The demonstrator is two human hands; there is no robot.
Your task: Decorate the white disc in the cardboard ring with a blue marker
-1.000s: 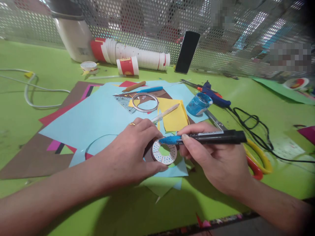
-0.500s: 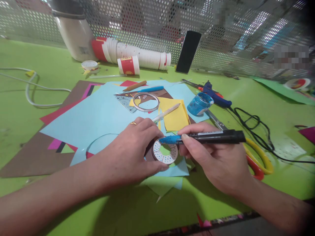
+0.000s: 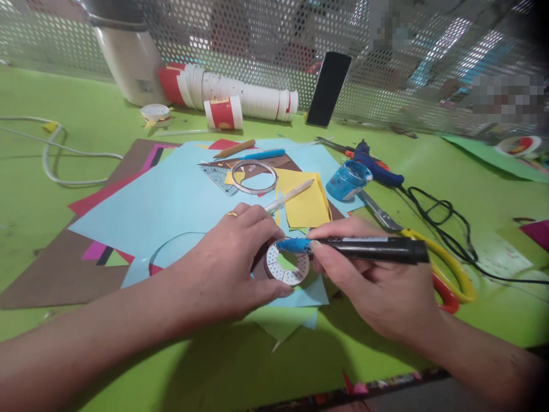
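Note:
My left hand [image 3: 244,257] grips a small white ring [image 3: 295,277] from its left side, thumb at the near edge and fingers at the far edge. Dark lines split the ring's face into sections, many of them dotted with blue. In my right hand [image 3: 369,280] is a black marker [image 3: 377,249] with a blue-smeared front end, lying almost level. Its tip is at the far left part of the ring's face; whether it touches I cannot tell. Under the ring lie light blue paper scraps [image 3: 311,293]. A yellow paper pad [image 3: 304,200] and a white pencil [image 3: 291,195] lie just beyond.
Behind are a blue paint jar [image 3: 348,182], a glue gun [image 3: 377,166], a tape ring [image 3: 254,177] and a set square [image 3: 218,178]. Scissors [image 3: 450,266] lie right of my right hand. Stacked paper cups [image 3: 240,96] and a phone [image 3: 328,90] stand along the perforated screen.
The marker's rear end has dipped slightly and my right hand has shifted a little. My left hand and the ring stay nearly still.

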